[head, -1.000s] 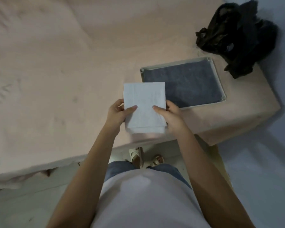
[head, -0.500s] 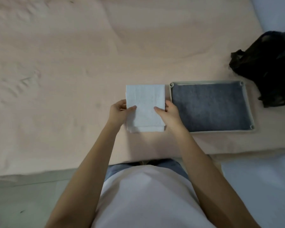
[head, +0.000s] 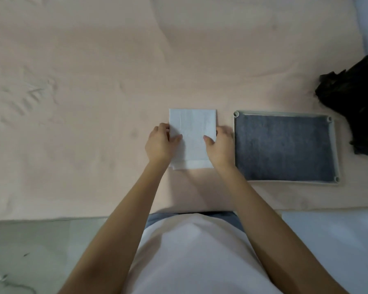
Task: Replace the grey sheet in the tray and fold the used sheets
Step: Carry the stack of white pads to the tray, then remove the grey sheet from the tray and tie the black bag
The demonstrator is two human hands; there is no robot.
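1. Both hands hold a folded white sheet (head: pixel 192 132) by its sides: the left hand (head: pixel 160 144) grips the left edge with its thumb lying on top, and the right hand (head: pixel 219 146) grips the right edge the same way.
2. Fingers of both hands curl under the sheet's edges and are mostly hidden; only the thumbs show on its upper face.
3. Folded into a neat rectangle, the white sheet sits over the bed (head: pixel 94 102), near the bed's front edge; whether it rests on the cover or is held just above it cannot be told.
4. Just right of the right hand lies a pale tray (head: pixel 335 145), flat on the bed, close to the hand but apart from the white sheet.
5. Inside the tray, a grey sheet (head: pixel 285 149) covers its floor from rim to rim.
6. Right of the tray, at the bed's far right side, sits a crumpled black bag (head: pixel 357 102).
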